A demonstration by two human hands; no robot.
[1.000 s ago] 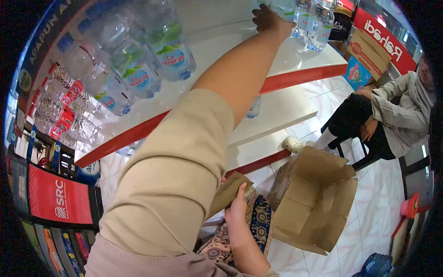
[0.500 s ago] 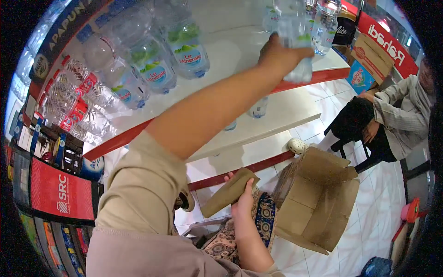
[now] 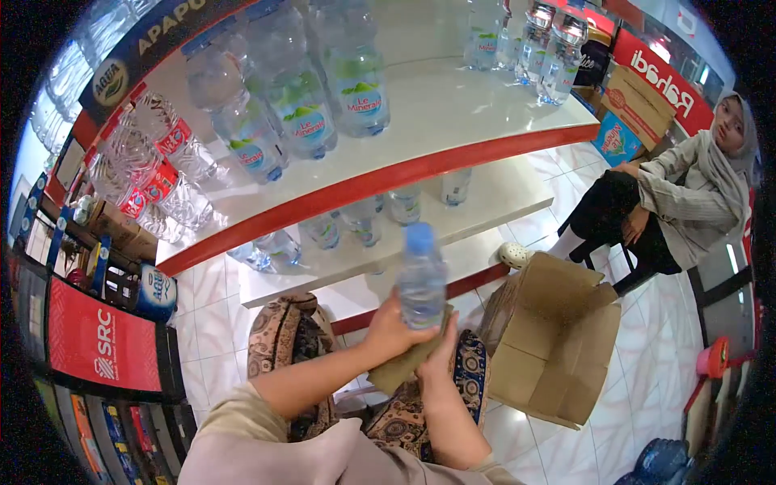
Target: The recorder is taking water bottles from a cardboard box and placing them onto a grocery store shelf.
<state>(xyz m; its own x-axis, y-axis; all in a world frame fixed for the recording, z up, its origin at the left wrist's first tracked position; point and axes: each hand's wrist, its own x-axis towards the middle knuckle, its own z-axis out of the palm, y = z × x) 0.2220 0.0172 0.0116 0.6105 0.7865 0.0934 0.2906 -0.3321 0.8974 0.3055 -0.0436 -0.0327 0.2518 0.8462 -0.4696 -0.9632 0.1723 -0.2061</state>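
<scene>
A clear water bottle with a blue cap stands roughly upright over my lap. The fingers of my left hand are closed round its lower part. Just to the right, my right hand grips a folded brown cloth, pressed near the bottle's base. The bottle hides part of the cloth and some of my right fingers. Ahead of both hands, large labelled water bottles line the left of the white upper shelf. Smaller bottles stand at its right end.
Red-labelled bottles fill the upper shelf's left end. More bottles stand on the lower shelf. An open cardboard box is on the floor at my right. Beyond it a person sits, near a white clog.
My left hand has brought a bottle down from the upper shelf's right side to my lap, beside the cloth. My right hand still holds the cloth. The view has shifted slightly.
</scene>
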